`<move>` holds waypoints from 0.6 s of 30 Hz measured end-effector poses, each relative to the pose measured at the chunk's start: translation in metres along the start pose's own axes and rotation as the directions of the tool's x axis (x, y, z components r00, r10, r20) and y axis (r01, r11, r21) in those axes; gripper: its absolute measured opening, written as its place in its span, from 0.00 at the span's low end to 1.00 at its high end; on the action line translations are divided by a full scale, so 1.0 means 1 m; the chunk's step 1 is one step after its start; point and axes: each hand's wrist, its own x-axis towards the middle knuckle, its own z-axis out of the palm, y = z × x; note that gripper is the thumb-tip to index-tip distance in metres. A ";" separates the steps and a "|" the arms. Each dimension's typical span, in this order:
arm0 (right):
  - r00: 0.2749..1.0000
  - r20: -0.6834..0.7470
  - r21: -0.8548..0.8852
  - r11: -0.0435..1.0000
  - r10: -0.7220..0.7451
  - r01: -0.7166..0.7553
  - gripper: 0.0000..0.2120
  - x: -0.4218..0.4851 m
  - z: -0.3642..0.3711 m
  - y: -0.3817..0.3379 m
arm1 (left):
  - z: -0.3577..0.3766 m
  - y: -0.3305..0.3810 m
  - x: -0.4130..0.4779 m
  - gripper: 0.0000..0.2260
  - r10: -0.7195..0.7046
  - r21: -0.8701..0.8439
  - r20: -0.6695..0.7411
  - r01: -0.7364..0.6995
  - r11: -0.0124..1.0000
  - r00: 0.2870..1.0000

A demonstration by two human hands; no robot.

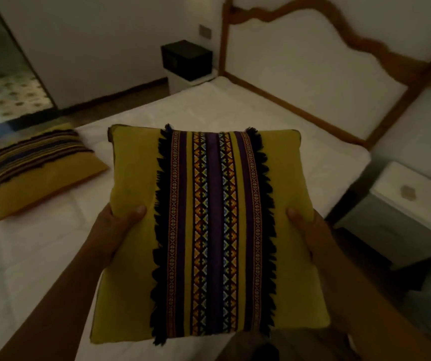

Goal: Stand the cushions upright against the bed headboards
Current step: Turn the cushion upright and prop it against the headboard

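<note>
I hold a mustard-yellow cushion (136, 256) with a purple patterned band and black fringe, lifted flat above the white bed (40, 256). My left hand (116, 227) grips its left edge, thumb on top. My right hand (305, 227) grips the right edge the same way; the fingers of both are hidden underneath. A second matching cushion (40, 168) lies flat on the bed at the far left. The headboard (313, 69), white with a wavy wooden frame, stands at the upper right, apart from both cushions.
A white bedside table (414, 204) stands right of the bed. A black box (187, 59) sits on a white stand in the far corner. An open doorway with patterned floor tiles (6, 97) is at the upper left.
</note>
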 end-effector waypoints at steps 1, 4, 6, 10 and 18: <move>1.000 -0.012 0.024 1.000 0.004 -0.004 0.34 0.008 -0.021 -0.001 | 0.023 0.008 0.004 0.25 0.009 0.002 0.008 -0.009 1.000 1.000; 0.998 -0.053 0.075 0.997 0.016 -0.012 0.34 0.033 -0.087 -0.005 | 0.095 0.032 0.019 0.29 0.037 0.004 0.031 -0.037 0.999 0.999; 0.996 -0.082 0.086 0.996 0.033 -0.026 0.33 0.048 -0.128 -0.009 | 0.140 0.047 0.028 0.30 0.050 0.027 0.057 -0.051 0.998 0.997; 0.990 -0.131 0.101 0.994 0.047 -0.034 0.20 0.070 -0.193 -0.024 | 0.214 0.076 0.046 0.33 0.064 0.029 0.094 -0.067 0.997 0.993; 0.964 -0.265 0.099 0.995 0.029 -0.003 0.26 0.111 -0.273 -0.041 | 0.313 0.119 0.094 0.34 0.113 0.031 0.196 -0.121 0.992 0.974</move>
